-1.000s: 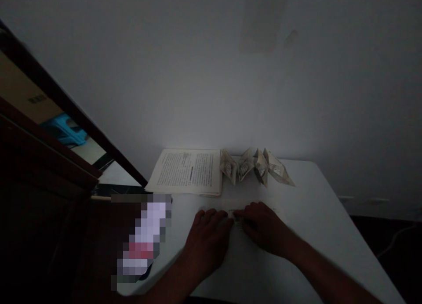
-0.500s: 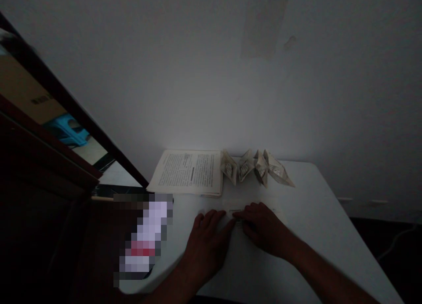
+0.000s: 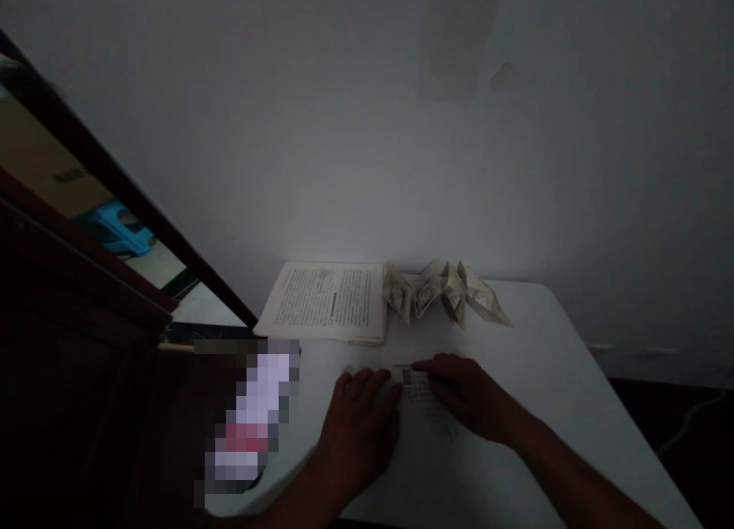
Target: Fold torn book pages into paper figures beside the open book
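Head view is showing a printed sheet [image 3: 423,385] lying on the surface [image 3: 539,345], nearer the person than the book [image 3: 326,303] and off to its right. The left hand [image 3: 361,422] is resting with fingers loosely bent at the sheet's left edge; the right hand [image 3: 467,395] is pointing its index finger onto the sheet. Whether either is pinching paper, one cannot tell. Folded papers [image 3: 427,290] are standing just right of the book.
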### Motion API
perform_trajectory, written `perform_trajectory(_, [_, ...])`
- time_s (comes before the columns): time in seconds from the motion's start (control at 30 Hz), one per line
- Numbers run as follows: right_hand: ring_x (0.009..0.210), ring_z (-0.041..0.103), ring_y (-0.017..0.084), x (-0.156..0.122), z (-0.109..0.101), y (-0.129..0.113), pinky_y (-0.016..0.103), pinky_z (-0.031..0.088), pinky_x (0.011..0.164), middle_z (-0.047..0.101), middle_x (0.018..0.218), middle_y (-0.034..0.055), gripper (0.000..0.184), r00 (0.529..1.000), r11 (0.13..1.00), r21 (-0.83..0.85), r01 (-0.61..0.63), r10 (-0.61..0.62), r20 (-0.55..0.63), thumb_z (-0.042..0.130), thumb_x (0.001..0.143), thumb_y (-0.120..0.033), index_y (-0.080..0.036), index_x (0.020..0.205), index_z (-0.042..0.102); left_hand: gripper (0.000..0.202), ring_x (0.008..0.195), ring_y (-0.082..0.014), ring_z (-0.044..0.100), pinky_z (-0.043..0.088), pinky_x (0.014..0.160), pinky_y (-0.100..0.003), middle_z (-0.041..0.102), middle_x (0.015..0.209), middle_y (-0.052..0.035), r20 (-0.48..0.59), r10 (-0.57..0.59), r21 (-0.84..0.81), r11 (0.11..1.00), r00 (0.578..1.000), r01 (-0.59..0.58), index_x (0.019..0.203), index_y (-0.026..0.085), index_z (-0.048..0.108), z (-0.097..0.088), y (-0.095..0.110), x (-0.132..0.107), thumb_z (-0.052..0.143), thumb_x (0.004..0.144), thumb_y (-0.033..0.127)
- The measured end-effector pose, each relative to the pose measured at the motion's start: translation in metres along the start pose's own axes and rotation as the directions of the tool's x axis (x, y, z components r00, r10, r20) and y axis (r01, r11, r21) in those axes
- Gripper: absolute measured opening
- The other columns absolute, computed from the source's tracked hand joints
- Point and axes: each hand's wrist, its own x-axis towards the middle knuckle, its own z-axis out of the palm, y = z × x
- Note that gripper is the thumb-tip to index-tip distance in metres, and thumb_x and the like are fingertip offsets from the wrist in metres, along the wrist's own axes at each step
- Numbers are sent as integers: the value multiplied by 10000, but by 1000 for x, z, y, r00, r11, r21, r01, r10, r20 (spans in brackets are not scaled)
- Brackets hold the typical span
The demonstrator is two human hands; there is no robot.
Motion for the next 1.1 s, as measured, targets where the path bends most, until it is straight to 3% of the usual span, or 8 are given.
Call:
perform_trajectory(0.1, [839, 593, 172, -2, -14, 9, 294, 454, 751, 659, 951, 60, 307, 997, 996, 88, -21, 27, -73, 455, 859, -202, -207, 1123, 612, 284, 1079, -287, 474, 313, 943, -525, 559, 1186, -75, -20, -27, -10, 1000, 999, 27, 1113, 236, 580, -3, 1, 2, 505, 839, 243])
perform_trajectory(0.23, [762, 595, 166, -6, -32, 25, 289, 465, 690, 659, 865, 57, 263, 989, 997, 46, -67, 72, -125, 463, 852, -205, -193, 1048, 639, 236, 1046, -283, 494, 344, 925, -521, 575, 1130, -92, -41, -39, -35, 999, 998, 37, 1045, 210, 604, -7, 2, 3, 507, 833, 240])
perform_trajectory(0.43, [762, 610, 166, -11, -46, 34, 281, 477, 676, 657, 870, 63, 232, 995, 998, -10, -54, 53, -83, 490, 839, -212, -179, 997, 656, 223, 1027, -268, 503, 382, 909, -496, 573, 1086, -107, -117, -36, -109, 994, 992, 23, 1037, 174, 583, -8, 2, 6, 505, 836, 232])
perform_trajectory(0.57, [758, 618, 174, -10, -48, 33, 293, 481, 681, 669, 857, 59, 230, 996, 997, -53, -58, 53, -77, 486, 842, -218, -186, 975, 671, 212, 944, -236, 534, 445, 826, -410, 575, 1035, -108, -125, 6, -186, 982, 992, -29, 1009, 165, 589, -15, 13, 29, 518, 818, 222])
perform_trajectory(0.73, [765, 626, 182, -9, -51, 38, 299, 487, 697, 689, 856, 66, 228, 990, 995, -61, -77, 69, -124, 481, 838, -227, -185, 942, 679, 218, 824, -219, 585, 479, 756, -360, 610, 874, -78, 102, 128, -207, 973, 987, -105, 942, 170, 628, -13, 34, 78, 558, 794, 314])
perform_trajectory(0.9, [721, 631, 177, -11, -51, 45, 282, 489, 661, 702, 859, 69, 243, 970, 989, -52, -139, 126, -207, 482, 835, -258, -172, 944, 681, 101, 613, -190, 620, 474, 604, -287, 666, 660, -54, 305, 285, -329, 927, 909, -180, 699, 162, 693, -6, 29, 106, 611, 710, 221])
perform_trajectory(1.0, [617, 609, 161, -12, -51, 45, 269, 477, 592, 696, 753, 47, 259, 944, 978, -41, -202, 184, -272, 486, 832, -293, -164, 932, 687, 72, 586, -138, 618, 463, 613, -233, 690, 655, -18, 298, 279, -592, 804, 913, -53, 713, 164, 708, -9, 19, 106, 643, 703, 194])
perform_trajectory(1.1, [573, 593, 158, -13, -51, 45, 270, 467, 569, 674, 669, 28, 264, 906, 967, 13, -253, 241, -349, 504, 821, -321, -167, 922, 693, 111, 541, -114, 595, 435, 523, -191, 684, 635, -17, 307, 129, -758, 633, 943, 160, 739, 141, 710, -15, 13, 100, 651, 726, 234])
